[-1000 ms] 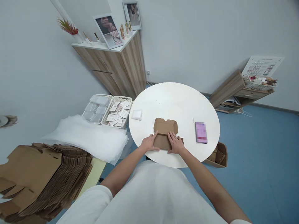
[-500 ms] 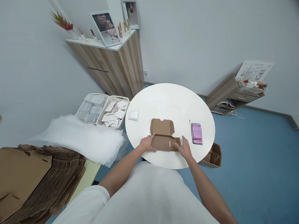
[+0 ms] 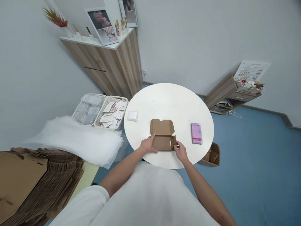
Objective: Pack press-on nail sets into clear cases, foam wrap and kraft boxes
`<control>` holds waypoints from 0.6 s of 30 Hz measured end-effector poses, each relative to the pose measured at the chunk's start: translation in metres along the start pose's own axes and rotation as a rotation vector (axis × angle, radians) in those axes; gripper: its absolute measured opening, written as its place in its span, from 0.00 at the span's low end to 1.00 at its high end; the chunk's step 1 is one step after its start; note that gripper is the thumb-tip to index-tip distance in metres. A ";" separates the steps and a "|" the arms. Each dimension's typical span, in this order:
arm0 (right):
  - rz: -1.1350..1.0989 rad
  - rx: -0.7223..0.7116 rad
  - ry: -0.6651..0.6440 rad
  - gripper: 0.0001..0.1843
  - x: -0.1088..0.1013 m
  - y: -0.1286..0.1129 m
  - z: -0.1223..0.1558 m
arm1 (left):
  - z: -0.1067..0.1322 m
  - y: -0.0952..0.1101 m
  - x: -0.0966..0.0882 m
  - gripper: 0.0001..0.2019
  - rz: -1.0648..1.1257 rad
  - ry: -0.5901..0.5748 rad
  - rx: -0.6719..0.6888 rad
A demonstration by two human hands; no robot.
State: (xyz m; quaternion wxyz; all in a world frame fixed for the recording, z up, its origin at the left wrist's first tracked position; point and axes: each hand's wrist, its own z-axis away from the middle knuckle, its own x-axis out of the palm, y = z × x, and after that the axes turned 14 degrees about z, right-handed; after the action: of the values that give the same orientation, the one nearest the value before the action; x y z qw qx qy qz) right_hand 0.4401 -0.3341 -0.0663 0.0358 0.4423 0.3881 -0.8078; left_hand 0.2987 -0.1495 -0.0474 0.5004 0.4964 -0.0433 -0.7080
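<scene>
A brown cardboard mailer box (image 3: 161,143) lies part-folded near the front edge of the round white table (image 3: 174,100). Its lid (image 3: 162,127) is folded back, away from me, with a small notch in the far edge. My left hand (image 3: 148,145) grips the box's left end, thumb at the hinge side and fingers along the near corner. At the opposite end, my right hand (image 3: 181,151) has its fingers closed on the raised side flap (image 3: 174,142). A small white slot shows beside that flap.
A phone (image 3: 196,133) with a blurred screen lies on the right, a clear plastic packet (image 3: 133,116) on the left. Beyond the table's left side are a basket of cards (image 3: 113,114), white foam sheets (image 3: 82,138) and stacked flat cardboard (image 3: 51,179). A carton (image 3: 213,155) stands on the floor.
The box's right end flap has gone from lying outward to standing up and folded in. My right hand has moved slightly left and closed on it. My left hand stays on the box.
</scene>
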 end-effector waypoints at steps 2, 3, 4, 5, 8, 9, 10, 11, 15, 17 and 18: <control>0.017 -0.011 -0.001 0.25 0.003 -0.006 0.001 | 0.000 0.000 0.001 0.56 0.012 0.004 -0.007; 0.016 -0.014 -0.008 0.27 0.005 -0.008 0.000 | 0.000 0.001 0.001 0.57 0.017 0.005 -0.010; 0.013 -0.022 -0.020 0.28 0.007 -0.009 -0.001 | 0.001 0.001 0.001 0.57 0.022 0.005 -0.013; 0.013 -0.033 -0.036 0.28 0.009 -0.010 -0.002 | 0.001 0.001 0.001 0.57 0.024 0.004 -0.015; 0.045 -0.027 -0.068 0.22 0.012 -0.010 -0.007 | 0.001 0.001 0.001 0.58 0.014 -0.014 -0.016; 0.064 0.003 -0.065 0.21 0.011 -0.009 -0.009 | 0.001 0.001 0.000 0.58 0.006 -0.023 -0.015; 0.089 0.043 -0.060 0.20 0.011 -0.009 -0.012 | 0.001 0.001 0.000 0.58 -0.003 -0.034 -0.015; 0.123 0.087 -0.058 0.20 0.010 -0.008 -0.014 | 0.000 0.001 0.000 0.59 -0.012 -0.044 -0.015; 0.308 0.184 -0.115 0.15 0.008 -0.010 -0.021 | -0.001 0.001 0.001 0.59 -0.018 -0.055 0.005; 0.371 0.191 -0.149 0.12 0.008 -0.010 -0.023 | 0.001 0.000 0.003 0.58 0.014 -0.030 0.033; 0.391 0.196 -0.159 0.11 0.008 -0.011 -0.024 | 0.003 -0.002 0.005 0.57 0.043 -0.009 0.059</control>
State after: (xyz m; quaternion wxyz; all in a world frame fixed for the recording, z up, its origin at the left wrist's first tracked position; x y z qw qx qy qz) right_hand 0.4471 -0.3086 -0.0735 0.1790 0.4455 0.2109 -0.8515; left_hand 0.2956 -0.1536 -0.0504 0.5003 0.5068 -0.0770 -0.6978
